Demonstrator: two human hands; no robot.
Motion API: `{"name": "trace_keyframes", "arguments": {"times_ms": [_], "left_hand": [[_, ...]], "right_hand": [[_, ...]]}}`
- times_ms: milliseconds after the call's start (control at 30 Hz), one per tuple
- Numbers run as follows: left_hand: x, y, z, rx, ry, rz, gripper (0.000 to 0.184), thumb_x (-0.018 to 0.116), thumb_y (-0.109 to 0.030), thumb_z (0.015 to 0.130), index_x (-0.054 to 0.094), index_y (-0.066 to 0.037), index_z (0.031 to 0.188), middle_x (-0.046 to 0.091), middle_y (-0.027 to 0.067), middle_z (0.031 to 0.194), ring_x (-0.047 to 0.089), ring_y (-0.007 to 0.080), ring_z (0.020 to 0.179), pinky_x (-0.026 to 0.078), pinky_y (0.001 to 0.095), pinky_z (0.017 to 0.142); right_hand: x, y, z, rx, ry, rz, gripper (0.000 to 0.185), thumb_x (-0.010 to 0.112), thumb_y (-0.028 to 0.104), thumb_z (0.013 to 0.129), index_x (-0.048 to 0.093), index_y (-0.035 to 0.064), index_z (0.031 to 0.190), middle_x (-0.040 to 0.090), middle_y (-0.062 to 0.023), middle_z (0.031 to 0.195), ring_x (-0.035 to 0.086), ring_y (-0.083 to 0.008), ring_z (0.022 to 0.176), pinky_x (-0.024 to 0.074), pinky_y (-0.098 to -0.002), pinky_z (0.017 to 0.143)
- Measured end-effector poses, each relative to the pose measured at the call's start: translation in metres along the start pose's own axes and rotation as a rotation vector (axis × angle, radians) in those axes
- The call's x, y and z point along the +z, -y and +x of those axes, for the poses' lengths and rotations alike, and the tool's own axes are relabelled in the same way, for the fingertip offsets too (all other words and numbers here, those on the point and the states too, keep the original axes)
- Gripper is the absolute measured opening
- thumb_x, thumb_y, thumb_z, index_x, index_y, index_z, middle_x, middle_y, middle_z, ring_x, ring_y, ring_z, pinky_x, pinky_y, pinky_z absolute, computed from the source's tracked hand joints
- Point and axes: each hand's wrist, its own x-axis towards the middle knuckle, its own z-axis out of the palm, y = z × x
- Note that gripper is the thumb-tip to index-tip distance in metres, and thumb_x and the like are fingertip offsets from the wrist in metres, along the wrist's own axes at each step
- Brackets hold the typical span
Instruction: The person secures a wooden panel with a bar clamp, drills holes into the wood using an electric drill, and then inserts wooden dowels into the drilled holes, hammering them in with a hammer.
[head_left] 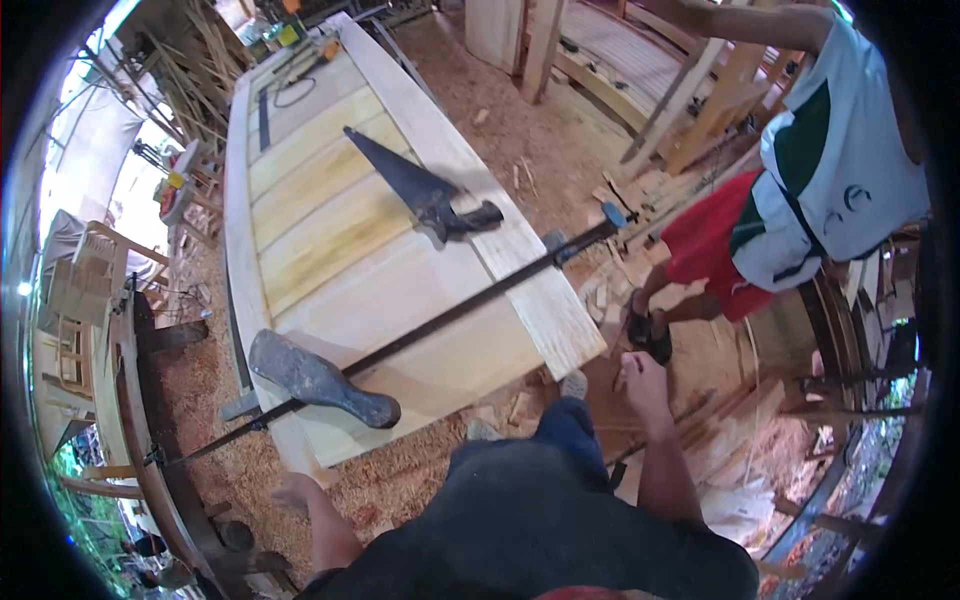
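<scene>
A wooden panel door (360,240) with pale planks and a frame lies flat before me. A long bar clamp (450,312) spans its near end. On the panel rest a handsaw (415,190) and a dark, club-shaped tool (325,380), which looks like a wooden mallet and overlaps the bar. My left hand (297,492) is low beside the panel's near left corner, slightly blurred, fingers stretched out and holding nothing visible. Off the near right corner, my right hand (645,385) has its fingers curled closed; what they may hold is hidden. Neither hand touches the panel.
Another person (830,170) in a white and green shirt and red shorts stands at the right. More tools, including a power tool (330,50), lie at the far end. Wood shavings (400,500) cover the floor; wooden chairs (95,270) stand left.
</scene>
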Motion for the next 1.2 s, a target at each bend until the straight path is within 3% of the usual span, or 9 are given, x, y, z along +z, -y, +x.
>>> {"name": "trace_keyframes", "arguments": {"times_ms": [200,300,467,667,733,867,1033,1133,1200], "left_hand": [[-0.086,-0.217,-0.075,0.753,0.241,-0.828,0.036,0.064,-0.007,0.09,0.061,0.001,0.125,0.066,0.0167,0.114,0.062,0.0305,0.105,0.05,0.0429,0.093],[-0.16,-0.316,-0.21,0.911,0.828,-0.885,0.031,0.075,-0.015,0.085,0.066,-0.002,0.111,0.068,0.0166,0.105,0.065,0.0311,0.099,0.052,0.0407,0.089],[-0.211,-0.408,-0.401,1.764,0.974,-0.577,0.063,0.081,-0.038,0.08,0.059,-0.011,0.133,0.064,0.0138,0.127,0.058,0.0341,0.125,0.04,0.0499,0.11],[-0.17,-0.444,-0.479,1.977,0.892,-0.134,0.064,0.067,-0.055,0.087,0.06,-0.013,0.136,0.064,0.0155,0.128,0.055,0.035,0.129,0.033,0.0557,0.114],[-0.185,-0.461,-0.481,1.938,1.027,-0.013,0.046,0.071,-0.052,0.082,0.072,-0.011,0.105,0.071,0.0114,0.104,0.059,0.0329,0.116,0.041,0.0494,0.102],[-0.169,-0.455,-0.484,2.006,0.945,-0.256,0.046,0.074,-0.049,0.081,0.072,-0.01,0.106,0.071,0.0094,0.103,0.061,0.0308,0.107,0.041,0.047,0.099],[-0.169,-0.467,-0.489,2.022,0.94,-0.277,0.039,0.077,-0.044,0.078,0.072,-0.012,0.1,0.07,0.0067,0.1,0.063,0.0276,0.101,0.045,0.0458,0.096],[-0.172,-0.485,-0.504,2.027,1.134,0.383,0.036,0.081,-0.04,0.073,0.072,-0.015,0.097,0.07,0.0066,0.098,0.063,0.0297,0.097,0.049,0.0443,0.091],[-0.162,-0.468,-0.49,2.013,1.011,-0.394,0.03,0.085,-0.025,0.066,0.068,-0.016,0.089,0.069,0.0058,0.094,0.063,0.0302,0.094,0.052,0.0432,0.086]], "right_hand": [[-0.04,0.0,0.137,-0.242,-0.215,-0.005,0.029,0.059,0.027,0.104,0.064,-0.0009,0.106,0.067,-0.0065,0.079,0.064,-0.0146,0.073,0.0515,-0.0335,0.068],[-0.049,0.029,0.216,-0.239,-0.169,0.079,0.029,0.06,0.023,0.102,0.065,-0.0004,0.119,0.072,-0.0164,0.099,0.071,-0.0295,0.092,0.0535,-0.0388,0.086],[-0.034,0.039,0.332,-0.39,0.028,0.045,0.039,0.062,0.022,0.101,0.061,-0.0006,0.132,0.07,-0.0201,0.116,0.067,-0.0301,0.107,0.0509,-0.0402,0.097],[-0.003,0.026,0.381,-0.302,0.513,0.141,0.028,0.061,0.017,0.101,0.071,-0.0007,0.121,0.071,-0.0115,0.095,0.065,-0.0151,0.073,0.0525,-0.0306,0.067],[-0.002,0.018,0.387,-0.285,0.521,0.184,0.027,0.062,0.016,0.101,0.071,-0.0007,0.12,0.069,-0.0062,0.086,0.059,-0.0092,0.065,0.0488,-0.0268,0.06],[-0.006,0.007,0.39,-0.159,0.647,0.426,0.029,0.066,0.018,0.1,0.071,0.0021,0.123,0.061,0.0013,0.08,0.054,-0.0068,0.069,0.0466,-0.0239,0.064],[0.018,-0.018,0.391,-0.361,0.557,0.558,0.038,0.076,0.017,0.091,0.069,0.0028,0.126,0.064,-0.008,0.114,0.061,-0.0148,0.099,0.0495,-0.0278,0.088],[0.035,-0.029,0.387,-0.362,0.475,0.728,0.049,0.078,0.018,0.087,0.064,0.0024,0.132,0.063,-0.0103,0.125,0.062,-0.0176,0.109,0.0509,-0.031,0.093],[0.058,-0.05,0.397,-0.345,0.524,0.913,0.065,0.077,0.032,0.086,0.057,0.0041,0.141,0.05,-0.016,0.143,0.055,-0.0258,0.126,0.0493,-0.0389,0.103]]}}
